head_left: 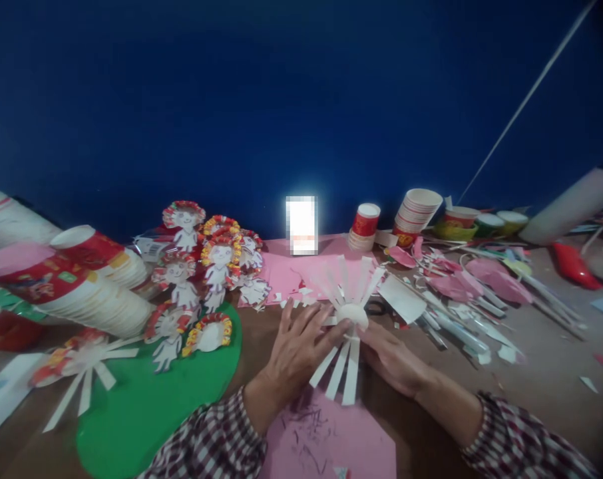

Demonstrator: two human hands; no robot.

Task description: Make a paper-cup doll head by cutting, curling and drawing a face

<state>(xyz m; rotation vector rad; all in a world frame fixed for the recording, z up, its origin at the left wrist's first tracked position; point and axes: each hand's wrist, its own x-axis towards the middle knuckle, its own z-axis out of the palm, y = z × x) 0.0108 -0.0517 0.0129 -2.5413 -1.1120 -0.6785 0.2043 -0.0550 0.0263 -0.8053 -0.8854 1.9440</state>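
A white paper cup [352,315], cut into long strips that fan out around its round base, is between my two hands above the table. My left hand [299,342] is on its left side, thumb against the strips near the base and the other fingers stretched forward. From the right, my right hand [399,362] grips the cup near its base, with the thumb on top; its other fingers are partly hidden underneath. Below the strips lies a pink sheet [331,439] with dark scribbles.
Paper figures with red and yellow frilled rims [220,263] stand left, near a green mat [156,412] and stacked cups [96,299]. Another cut cup [89,362] lies there. More cup stacks [415,216], pink scraps [451,279] and white strips [446,326] cover the right side. Behind is a blue wall [301,100].
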